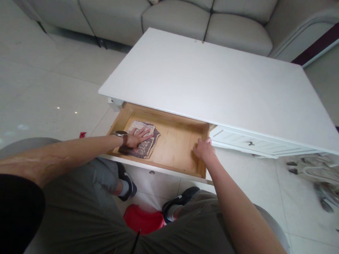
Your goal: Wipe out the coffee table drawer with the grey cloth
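Note:
A wooden drawer [173, 150] stands pulled out from the front of a white coffee table [213, 83]. Inside it, toward the left, lies a folded patterned cloth [143, 151] in brown and cream. My left hand [138, 137], with a watch on its wrist, rests flat on this cloth with the fingers spread. My right hand [204, 148] is closed around the top edge of the drawer's right side wall; part of its fingers is hidden behind the hand.
A second drawer [249, 142] to the right is closed. Behind the table stands a grey sofa [177, 21]. A red basin [144, 219] sits on the tiled floor between my feet. A red scrap [82, 135] lies at the left, and a cloth-covered item [325, 172] at the right.

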{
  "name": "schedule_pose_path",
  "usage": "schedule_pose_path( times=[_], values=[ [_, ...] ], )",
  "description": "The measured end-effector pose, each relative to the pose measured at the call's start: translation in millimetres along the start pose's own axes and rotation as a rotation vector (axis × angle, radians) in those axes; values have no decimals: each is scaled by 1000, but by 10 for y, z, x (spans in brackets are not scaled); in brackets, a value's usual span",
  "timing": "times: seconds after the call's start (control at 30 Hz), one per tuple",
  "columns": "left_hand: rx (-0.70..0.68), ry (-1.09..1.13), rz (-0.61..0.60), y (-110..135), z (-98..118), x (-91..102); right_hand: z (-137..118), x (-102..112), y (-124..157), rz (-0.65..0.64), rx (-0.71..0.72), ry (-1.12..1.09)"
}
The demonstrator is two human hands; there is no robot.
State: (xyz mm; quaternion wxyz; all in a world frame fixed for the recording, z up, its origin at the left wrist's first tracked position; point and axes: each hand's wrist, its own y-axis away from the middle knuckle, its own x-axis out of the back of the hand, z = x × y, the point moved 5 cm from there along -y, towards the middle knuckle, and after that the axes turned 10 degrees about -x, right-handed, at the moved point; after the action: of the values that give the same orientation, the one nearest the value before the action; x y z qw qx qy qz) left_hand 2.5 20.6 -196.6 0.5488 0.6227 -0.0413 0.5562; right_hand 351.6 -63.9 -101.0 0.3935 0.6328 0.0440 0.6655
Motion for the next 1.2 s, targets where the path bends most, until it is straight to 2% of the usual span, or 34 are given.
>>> schedule_pose_path(
  times=[0.17, 0.37, 0.6, 0.73, 0.83, 0.9, 1.03, 1.2],
  values=[
    [-15, 33, 19, -240, 258, 104, -3, -20, -20, -3, -7, 5],
    [-55, 84, 55, -581, 727, 205, -5, -31, -29, 2, -2, 6],
    [-127, 75, 59, -1009, 1488, 324, -5, -33, -38, -4, 2, 4],
    [-186, 54, 63, -1313, 1979, 312, 2, -39, -46, 20, 20, -22],
    [-233, 43, 70, -1476, 2230, 293, 1, -39, -38, 33, 35, -27],
    [-256, 42, 60, -1515, 2299, 305, -1, -35, -31, 36, 40, -27],
    [-282, 80, 31, -1486, 2301, 389, 3, -31, -35, 37, 30, -42],
    [-220, 167, 105, -1487, 2315, 483, 0, -37, -52, 50, 34, -43]
  ],
)
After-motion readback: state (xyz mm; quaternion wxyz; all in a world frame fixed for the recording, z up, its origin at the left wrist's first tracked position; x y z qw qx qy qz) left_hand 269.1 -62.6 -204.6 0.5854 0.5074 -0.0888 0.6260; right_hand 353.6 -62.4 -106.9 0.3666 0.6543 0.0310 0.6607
